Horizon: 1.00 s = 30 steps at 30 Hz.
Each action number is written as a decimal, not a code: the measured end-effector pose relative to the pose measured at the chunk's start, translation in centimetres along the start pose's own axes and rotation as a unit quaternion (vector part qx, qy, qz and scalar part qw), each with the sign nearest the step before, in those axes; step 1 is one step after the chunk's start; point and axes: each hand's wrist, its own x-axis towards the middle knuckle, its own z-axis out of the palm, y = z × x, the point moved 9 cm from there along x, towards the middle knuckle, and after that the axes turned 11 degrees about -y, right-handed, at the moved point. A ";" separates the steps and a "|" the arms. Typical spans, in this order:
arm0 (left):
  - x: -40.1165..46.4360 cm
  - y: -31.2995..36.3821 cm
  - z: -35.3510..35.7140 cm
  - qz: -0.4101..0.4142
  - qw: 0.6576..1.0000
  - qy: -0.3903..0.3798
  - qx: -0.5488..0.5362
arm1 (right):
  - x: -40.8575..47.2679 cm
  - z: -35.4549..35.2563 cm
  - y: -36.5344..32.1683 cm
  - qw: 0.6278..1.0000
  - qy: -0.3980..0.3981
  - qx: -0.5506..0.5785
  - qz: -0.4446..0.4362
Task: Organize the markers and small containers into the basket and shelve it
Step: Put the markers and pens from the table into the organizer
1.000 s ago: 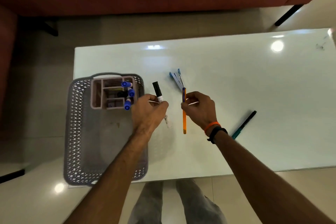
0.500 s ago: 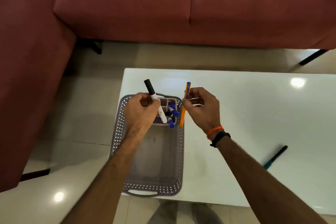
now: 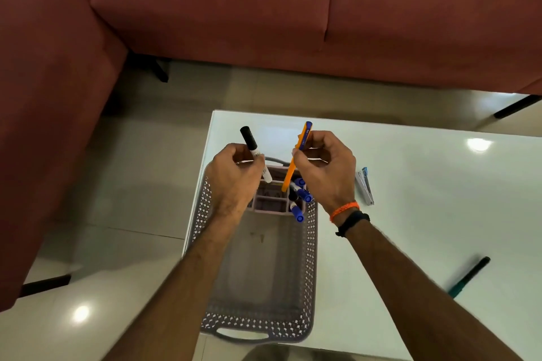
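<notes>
A grey perforated basket (image 3: 311, 258) sits at the left end of the white table (image 3: 410, 184). At its far end stands a pink divided organizer (image 3: 271, 202) with several blue-capped markers (image 3: 299, 193) in its right slot. My left hand (image 3: 234, 179) grips a white marker with a black cap (image 3: 253, 152), tilted above the organizer. My right hand (image 3: 324, 173) pinches an orange pen with a blue cap (image 3: 296, 155), its lower tip just over the organizer.
A small blue-and-silver clipper-like tool (image 3: 365, 186) lies on the table right of the basket. A teal-and-black pen (image 3: 469, 275) rests farther right. A red sofa (image 3: 264, 9) wraps the far and left sides, with bare floor between.
Both hands lifted the marker and the pen off the table and carried them left over the basket's organizer. The camera view swung left and up.
</notes>
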 end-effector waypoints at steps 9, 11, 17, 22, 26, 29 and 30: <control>1.9 -0.5 1.9 0.027 0.992 -0.047 0.115 | 0.6 1.1 1.9 1.000 0.009 -0.006 0.021; 2.1 -1.0 2.3 0.025 0.984 -0.076 0.159 | 0.6 1.4 2.2 1.000 0.005 -0.013 0.024; 2.1 -3.2 3.2 0.025 0.977 -0.103 0.185 | 0.3 1.7 3.2 0.999 0.003 -0.017 0.044; 2.4 -4.2 3.8 0.026 0.982 -0.113 0.148 | 0.1 2.1 2.8 0.999 -0.005 -0.024 0.024; 2.5 -4.1 3.8 0.022 0.985 -0.116 0.129 | 0.0 2.0 1.8 1.000 0.013 -0.026 -0.008; 2.6 -4.5 3.8 0.018 0.984 -0.115 0.132 | 0.1 3.1 2.4 0.997 -0.027 -0.068 -0.009; 2.7 -4.7 3.7 0.018 0.985 -0.111 0.133 | 0.2 3.8 3.2 0.993 -0.057 -0.106 0.005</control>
